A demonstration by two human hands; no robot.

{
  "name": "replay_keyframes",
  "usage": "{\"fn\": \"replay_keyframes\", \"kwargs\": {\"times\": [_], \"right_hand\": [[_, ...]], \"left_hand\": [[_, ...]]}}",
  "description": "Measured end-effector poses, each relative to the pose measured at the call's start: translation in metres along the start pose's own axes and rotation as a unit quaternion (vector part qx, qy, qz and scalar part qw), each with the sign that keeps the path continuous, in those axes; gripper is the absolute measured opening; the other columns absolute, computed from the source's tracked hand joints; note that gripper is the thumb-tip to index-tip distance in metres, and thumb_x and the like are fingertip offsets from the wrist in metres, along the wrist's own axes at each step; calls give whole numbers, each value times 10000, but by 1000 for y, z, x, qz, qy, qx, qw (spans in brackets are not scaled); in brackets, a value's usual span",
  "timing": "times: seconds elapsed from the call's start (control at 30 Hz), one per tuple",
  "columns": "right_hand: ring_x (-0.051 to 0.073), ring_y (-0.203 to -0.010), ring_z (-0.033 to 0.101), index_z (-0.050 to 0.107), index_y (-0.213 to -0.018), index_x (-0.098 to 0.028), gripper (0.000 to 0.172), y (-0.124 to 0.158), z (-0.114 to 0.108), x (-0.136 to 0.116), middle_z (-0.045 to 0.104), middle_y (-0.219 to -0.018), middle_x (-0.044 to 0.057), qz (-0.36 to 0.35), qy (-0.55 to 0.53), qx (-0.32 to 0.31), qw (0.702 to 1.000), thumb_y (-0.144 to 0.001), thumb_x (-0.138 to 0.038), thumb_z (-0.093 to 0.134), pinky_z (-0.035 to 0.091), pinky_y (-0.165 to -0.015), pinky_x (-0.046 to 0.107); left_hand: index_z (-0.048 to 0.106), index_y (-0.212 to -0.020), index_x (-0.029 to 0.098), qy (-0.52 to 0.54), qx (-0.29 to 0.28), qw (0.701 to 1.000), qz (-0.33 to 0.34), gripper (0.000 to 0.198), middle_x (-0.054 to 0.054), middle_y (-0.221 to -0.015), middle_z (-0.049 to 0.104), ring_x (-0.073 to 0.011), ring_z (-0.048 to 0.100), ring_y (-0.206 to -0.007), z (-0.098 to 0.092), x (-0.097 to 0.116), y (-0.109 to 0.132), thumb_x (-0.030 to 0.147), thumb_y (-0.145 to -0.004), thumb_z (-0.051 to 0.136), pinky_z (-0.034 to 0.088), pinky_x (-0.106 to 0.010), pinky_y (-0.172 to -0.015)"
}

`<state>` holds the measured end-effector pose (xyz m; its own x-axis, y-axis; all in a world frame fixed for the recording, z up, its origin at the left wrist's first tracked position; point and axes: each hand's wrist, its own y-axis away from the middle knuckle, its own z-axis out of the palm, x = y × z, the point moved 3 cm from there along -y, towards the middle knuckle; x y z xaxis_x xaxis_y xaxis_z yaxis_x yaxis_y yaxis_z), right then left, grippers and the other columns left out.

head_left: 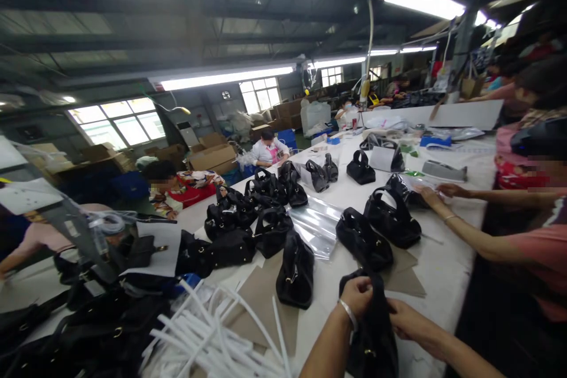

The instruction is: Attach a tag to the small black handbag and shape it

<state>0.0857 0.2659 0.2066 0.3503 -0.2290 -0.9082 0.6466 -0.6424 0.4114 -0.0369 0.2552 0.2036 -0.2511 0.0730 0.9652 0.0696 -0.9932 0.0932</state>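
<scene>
Black handbag (pixel 374 331) between both hands, left (pixel 357 296) and right (pixel 405 319) pinching its top.

Left hand (pixel 357 295) and right hand (pixel 405 319) gripping a black handbag (pixel 374 336) at the near edge of a white bench (pixel 447 271), more black handbags (pixel 266 212) beyond, white tubes (pixel 212 331) beside them, a co-worker's hand (pixel 427 195) across

Workshop interior, seen around a long white worktable (pixel 447 271). Above the table: dark steel roof trusses (pixel 133 18) carrying fluorescent tube lights (pixel 225 77). Beyond its far left side: a grey wall with multi-pane windows (pixel 119 124) admitting daylight, and stacked cardboard boxes (pixel 212 156) below them. Past the table's far end: a second bright window (pixel 260 93) and a white board (pixel 460 114).
</scene>
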Motion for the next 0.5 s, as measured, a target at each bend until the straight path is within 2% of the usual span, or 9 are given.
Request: {"fn": "replay_keyframes", "kwargs": {"times": [0.1, 0.17, 0.23, 0.3, 0.4, 0.5], "right_hand": [[19, -445, 272, 602, -855, -136, 304, -1, -2, 2, 379, -537, -82, 4, -8, -46, 999, -606, -310, 614, 163, -458, 158], [34, -438, 299, 621, -793, -138, 280, -8, -1, 12, 404, -511, -69, 2, -24, -45, 999, -572, -311, 622, 226, -459, 164], [90, -449, 414, 634, -706, -155, 245, -18, 1, 24, 458, -475, -42, -31, -46, -15, 998, -542, -336, 621, 382, -507, 219], [201, -559, 575, 643, -648, -182, 218, -26, 2, 32, 547, -487, -1, -77, -51, 32, 995, -535, -363, 599, 505, -663, 323], [307, -820, 675, 672, -698, -216, 246, -28, -1, 36, 693, -685, 52, -100, -20, 109, 989, -562, -390, 563, 531, -815, 361], [315, -1064, 633, 683, -811, -217, 313, -23, -6, 32, 719, -985, 84, -138, 19, 168, 976, -582, -393, 561, 507, -923, 327]], "left_hand": [[714, -879, 61, 11, -1, 1000, -17, 681, -47, -621, 575, -97, 467, -524, 5, -8, -7, 586, -459, 824, 392, -262, -573], [716, -899, 55, 9, -2, 1000, -13, 684, -70, -651, 612, -119, 512, -554, 6, -7, -6, 570, -464, 833, 418, -275, -603], [718, -953, 66, -4, -10, 1000, -1, 656, -93, -724, 660, -163, 580, -637, 7, -3, -1, 573, -545, 798, 456, -296, -662], [723, -991, 92, -55, 16, 998, 21, 585, -110, -828, 703, -225, 638, -789, 4, 4, 9, 585, -677, 702, 488, -332, -764], [737, -996, 148, -179, 111, 976, 50, 502, -98, -990, 721, -260, 634, -995, -7, 6, 32, 565, -840, 506, 474, -356, -916], [711, -1086, 192, -240, 153, 958, 36, 532, -83, -1118, 693, -251, 607, -1089, -17, -10, 55, 553, -899, 368, 444, -356, -989]]}}
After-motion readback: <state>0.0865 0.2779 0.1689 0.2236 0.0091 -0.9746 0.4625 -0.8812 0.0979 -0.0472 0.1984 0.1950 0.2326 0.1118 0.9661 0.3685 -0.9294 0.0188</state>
